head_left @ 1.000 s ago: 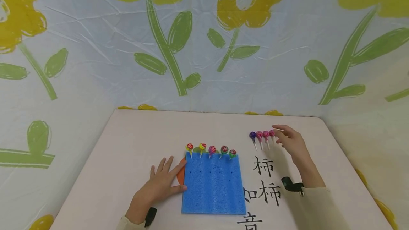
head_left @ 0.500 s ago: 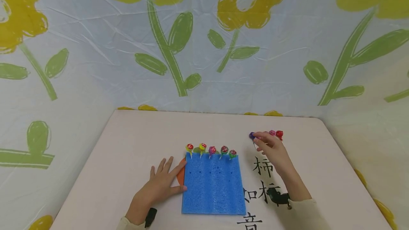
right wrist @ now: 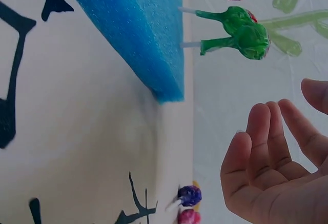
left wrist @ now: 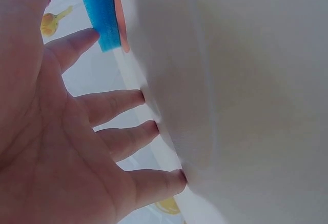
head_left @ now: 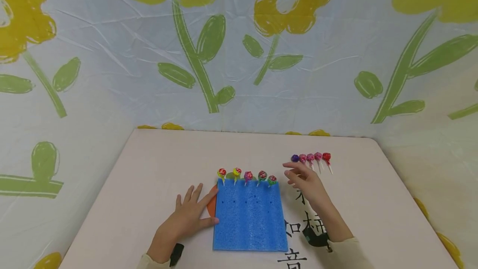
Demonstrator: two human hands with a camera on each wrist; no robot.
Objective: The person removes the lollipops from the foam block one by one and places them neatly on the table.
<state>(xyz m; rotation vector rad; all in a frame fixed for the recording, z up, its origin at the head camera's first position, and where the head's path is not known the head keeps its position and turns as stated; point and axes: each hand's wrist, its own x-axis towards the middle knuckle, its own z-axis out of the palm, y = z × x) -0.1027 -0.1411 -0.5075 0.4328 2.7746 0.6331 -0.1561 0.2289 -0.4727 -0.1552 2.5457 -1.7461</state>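
A blue foam block (head_left: 248,219) lies on the table with several wrapped lollipops standing upright along its far edge, among them a yellow lollipop (head_left: 222,173) and a green lollipop (head_left: 272,180). My left hand (head_left: 184,217) spreads its fingers on the table, with index finger and thumb touching the block's left side. Between block and row, my right hand (head_left: 308,184) hovers with loosely bent fingers; the right wrist view shows nothing in it. Behind it lies a row of lollipops, from a purple lollipop (head_left: 295,158) through pink ones to a red lollipop (head_left: 326,157).
Small dark holes dot the foam's top. An orange piece (head_left: 211,202) shows beside the block's left side, and something green (head_left: 231,175) behind it. Black written characters (head_left: 293,256) mark the pale table (head_left: 168,152). A flower-printed cloth (head_left: 239,74) hangs around the table.
The right hand has moved left along the lollipop row, then back toward the person, uncovering the red lollipop. The lollipops and the left hand have stayed in place.
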